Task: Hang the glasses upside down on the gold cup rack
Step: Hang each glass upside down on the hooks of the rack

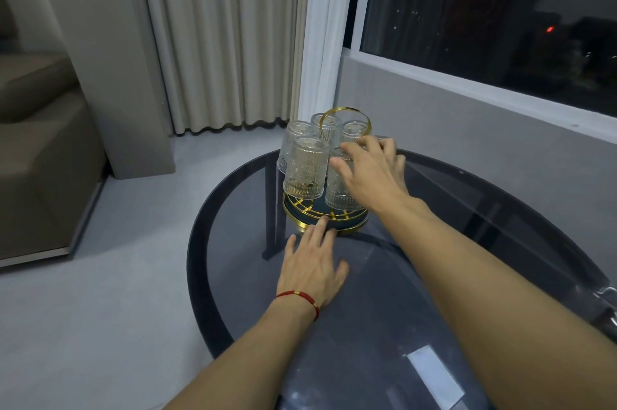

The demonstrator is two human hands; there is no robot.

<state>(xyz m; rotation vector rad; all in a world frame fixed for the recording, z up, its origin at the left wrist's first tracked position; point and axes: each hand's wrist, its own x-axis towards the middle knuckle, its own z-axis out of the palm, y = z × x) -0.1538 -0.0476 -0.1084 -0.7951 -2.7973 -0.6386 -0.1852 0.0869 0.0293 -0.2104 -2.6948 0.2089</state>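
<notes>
The gold cup rack (345,114), with a ring handle on top and a round dark base with a gold rim (302,222), stands at the far side of the table. Several embossed clear glasses hang upside down on it; the nearest one (305,169) is at the front left. My right hand (370,172) is wrapped over the front right glass (337,196), which is inverted on the rack. My left hand (312,264), with a red string bracelet at the wrist, lies flat on the table, fingertips touching the rack's base rim.
The table is a round dark glass top (384,309) with a black frame. A white strip (435,376) lies near its front edge. Curtains (220,35) hang behind, a window (484,9) is at right, a beige sofa (36,156) at left.
</notes>
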